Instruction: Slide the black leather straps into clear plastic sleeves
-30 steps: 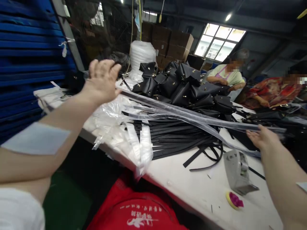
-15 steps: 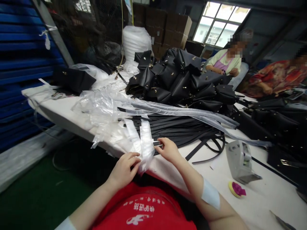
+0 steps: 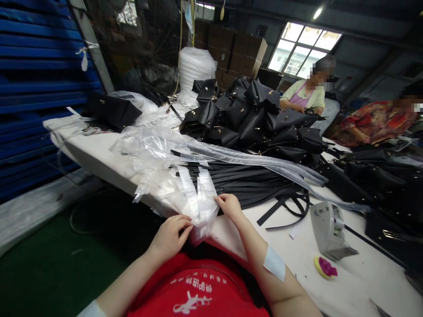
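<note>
At the table's near edge lies a clear plastic sleeve (image 3: 205, 209), partly spread and hanging slightly over the edge. My left hand (image 3: 173, 233) pinches its left side between thumb and fingers. On the opposite side, my right hand (image 3: 230, 206) has its fingertips closed on the sleeve's right edge. More flat plastic sleeves (image 3: 161, 182) lie under and to the left of it. Just beyond my right hand spreads a bundle of black straps (image 3: 244, 180). Long clear sleeves (image 3: 251, 155) stretch across the back of these straps.
Black bags (image 3: 244, 112) are heaped behind the straps, and one black bag (image 3: 110, 110) sits at the left. A tape dispenser (image 3: 330, 231) and a yellow-and-purple roll (image 3: 325, 267) stand at the right. Two people work across the table (image 3: 264, 259). Blue stacked panels (image 3: 36, 79) rise at left.
My right hand has moved from a thin strip beside the sleeve onto the sleeve's right edge. The sleeve is spread wider. The left hand keeps its pinch, and the camera view has shifted slightly.
</note>
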### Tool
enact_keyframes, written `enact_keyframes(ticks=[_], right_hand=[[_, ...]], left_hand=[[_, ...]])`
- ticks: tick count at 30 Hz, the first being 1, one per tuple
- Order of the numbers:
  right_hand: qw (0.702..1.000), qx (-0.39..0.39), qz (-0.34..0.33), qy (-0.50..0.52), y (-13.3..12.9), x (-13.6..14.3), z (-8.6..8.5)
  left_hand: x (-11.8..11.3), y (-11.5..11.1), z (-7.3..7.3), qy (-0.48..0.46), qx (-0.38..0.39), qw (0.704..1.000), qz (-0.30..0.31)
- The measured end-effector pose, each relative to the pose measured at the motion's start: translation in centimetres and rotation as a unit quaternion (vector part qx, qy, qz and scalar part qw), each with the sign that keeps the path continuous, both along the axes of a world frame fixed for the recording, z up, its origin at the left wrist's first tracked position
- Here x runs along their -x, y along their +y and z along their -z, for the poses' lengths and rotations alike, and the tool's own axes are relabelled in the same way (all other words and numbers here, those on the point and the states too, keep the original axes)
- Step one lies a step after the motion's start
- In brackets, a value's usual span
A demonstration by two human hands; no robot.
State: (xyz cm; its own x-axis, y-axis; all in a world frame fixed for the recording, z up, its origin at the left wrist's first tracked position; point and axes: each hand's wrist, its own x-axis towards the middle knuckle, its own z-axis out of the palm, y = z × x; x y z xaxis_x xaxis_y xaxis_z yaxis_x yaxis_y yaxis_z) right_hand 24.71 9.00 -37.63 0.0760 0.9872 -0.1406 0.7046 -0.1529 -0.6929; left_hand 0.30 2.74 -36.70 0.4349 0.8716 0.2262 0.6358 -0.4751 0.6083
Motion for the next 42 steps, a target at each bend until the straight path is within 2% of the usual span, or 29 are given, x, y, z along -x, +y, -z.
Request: enact_keyframes(ticks=[4,10,15,20,24,28,30,33,36,38,39,42], right_hand=[[0.995,0.005,0.016,0.099,-0.6,-1.2,0.2],[0.967,0.044,0.042,0.246,-1.2,-1.6,0.6],[0.954,0.095,0.01,0.284,-1.2,-0.7,1.4],[0.957,0.123,-0.005,0.264,-1.2,0.5,2.0],[0.954,0.105,-0.001,0.28,-1.6,0.6,1.1],[0.938,0.104,-0.024,0.331,-3.0,0.0,-1.5],[0.925,0.114,-0.043,0.36,-4.2,0.1,-2.9],[0.908,0.132,-0.077,0.389,-6.7,1.3,-4.2],[0.905,0.146,-0.115,0.383,-9.7,3.9,-3.7],[0.914,0.152,-0.139,0.351,-11.3,5.4,-2.5],[0.921,0.149,-0.149,0.326,-11.8,5.9,-2.0],[0.937,0.088,-0.131,0.31,-11.5,5.9,-1.1]], left_hand=[[-0.4,0.6,-0.1,-0.007,-0.006,1.0,-0.004],[-0.9,1.0,-0.2,-0.039,0.021,0.999,-0.009],[-0.9,0.8,0.2,-0.059,0.039,0.998,-0.006],[-0.7,0.2,0.1,-0.066,0.052,0.996,-0.017],[-0.3,-0.1,-0.1,-0.074,0.073,0.994,-0.023],[-0.3,0.1,-0.4,-0.124,0.116,0.984,-0.053],[-0.7,0.4,-0.8,-0.193,0.182,0.962,-0.071],[-2.1,1.0,-1.7,-0.33,0.342,0.876,-0.082],[-3.9,1.7,-2.4,-0.416,0.491,0.763,-0.069],[-4.8,2.1,-2.7,-0.458,0.514,0.72,-0.086],[-5.1,2.1,-2.7,-0.478,0.501,0.714,-0.101],[-5.0,1.5,-3.1,-0.493,0.433,0.745,-0.116]])
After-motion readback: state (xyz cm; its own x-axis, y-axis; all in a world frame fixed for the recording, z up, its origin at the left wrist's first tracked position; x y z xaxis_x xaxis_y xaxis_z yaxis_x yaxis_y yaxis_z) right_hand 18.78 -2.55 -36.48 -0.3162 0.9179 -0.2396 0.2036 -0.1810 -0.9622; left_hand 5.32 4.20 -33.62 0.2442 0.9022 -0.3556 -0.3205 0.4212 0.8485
